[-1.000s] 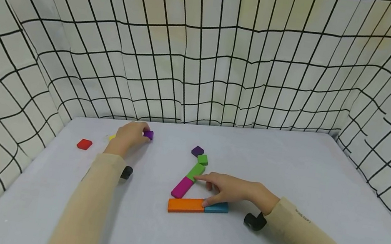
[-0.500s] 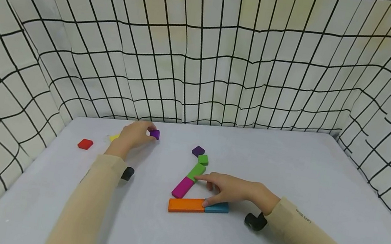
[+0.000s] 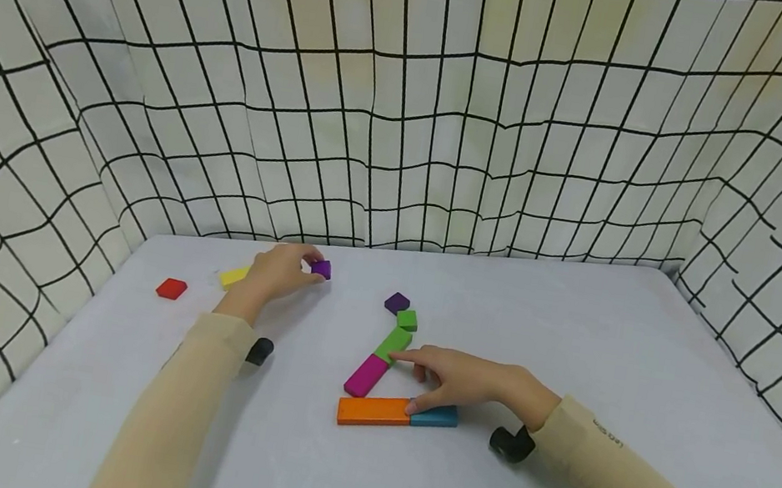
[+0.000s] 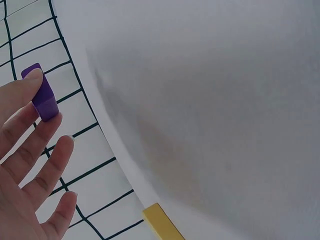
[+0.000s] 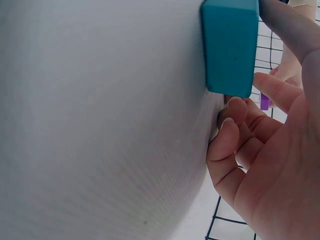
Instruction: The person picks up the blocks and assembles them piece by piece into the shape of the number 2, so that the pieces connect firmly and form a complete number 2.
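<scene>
Between thumb and fingertips, my left hand point(image 3: 279, 270) pinches a small purple block point(image 4: 40, 92), seen in the left wrist view held away from the white table. My right hand point(image 3: 465, 379) lies low at the centre: its straight index finger touches a green block point(image 3: 395, 342), and its thumb rests on an orange block point(image 3: 373, 412) by the joint with a blue block point(image 5: 231, 47). The other fingers of that hand are loosely curled. A magenta block point(image 3: 366, 376) meets the green one end to end. Beyond them lie a small green block point(image 3: 407, 320) and a dark purple block point(image 3: 396, 303).
A yellow block point(image 3: 232, 278) lies behind the left wrist, partly hidden by it. Farther left is a red block point(image 3: 171, 289). Black netting point(image 3: 411, 112) over white cloth surrounds the far and side edges of the white table point(image 3: 576, 322).
My left hand has moved to the right with the purple block, and more of the yellow block shows. The right hand and the row of blocks have stayed put.
</scene>
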The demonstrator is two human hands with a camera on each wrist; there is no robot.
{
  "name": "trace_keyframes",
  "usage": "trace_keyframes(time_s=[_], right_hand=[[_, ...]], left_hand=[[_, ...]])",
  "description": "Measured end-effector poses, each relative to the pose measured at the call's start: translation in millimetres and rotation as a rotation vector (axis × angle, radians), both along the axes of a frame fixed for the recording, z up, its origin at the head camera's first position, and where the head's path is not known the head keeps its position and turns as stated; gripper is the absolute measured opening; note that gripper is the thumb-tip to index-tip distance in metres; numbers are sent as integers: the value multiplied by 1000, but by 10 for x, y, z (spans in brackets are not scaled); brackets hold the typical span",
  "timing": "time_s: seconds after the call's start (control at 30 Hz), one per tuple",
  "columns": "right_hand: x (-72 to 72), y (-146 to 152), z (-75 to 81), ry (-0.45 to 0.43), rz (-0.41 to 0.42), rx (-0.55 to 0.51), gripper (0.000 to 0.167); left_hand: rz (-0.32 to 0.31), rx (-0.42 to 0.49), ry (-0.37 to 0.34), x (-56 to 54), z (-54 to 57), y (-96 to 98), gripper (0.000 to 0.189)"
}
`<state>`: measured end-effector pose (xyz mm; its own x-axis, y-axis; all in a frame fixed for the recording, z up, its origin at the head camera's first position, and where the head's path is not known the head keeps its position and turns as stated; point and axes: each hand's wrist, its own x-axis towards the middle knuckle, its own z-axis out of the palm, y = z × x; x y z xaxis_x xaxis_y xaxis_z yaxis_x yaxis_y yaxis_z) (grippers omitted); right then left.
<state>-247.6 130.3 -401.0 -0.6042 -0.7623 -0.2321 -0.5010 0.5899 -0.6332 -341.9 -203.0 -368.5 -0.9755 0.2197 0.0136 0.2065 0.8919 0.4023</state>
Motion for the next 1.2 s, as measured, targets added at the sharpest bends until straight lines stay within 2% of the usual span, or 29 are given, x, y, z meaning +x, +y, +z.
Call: trace_keyframes(time_s=[0.4,0.63,0.83,1.03,1.2], right_hand=[[-12,6,-18,-6,7,-11,79],[-11,8,-6,-11,-6,-2,79],[-7,1,1,-11,-9,6,80],[-1,-3,4,-15,-11,8,80],[-12,1,7,-14,1,4,80]], left_hand=[[-46,14,1,35,-17,105,39],[-77,-37,38,62,-2,200,39],[-88,-69,52,60,-47,257,39],[-101,-76,54,39,-101,318,39],[-112,-77,66,55,-75,388,38]])
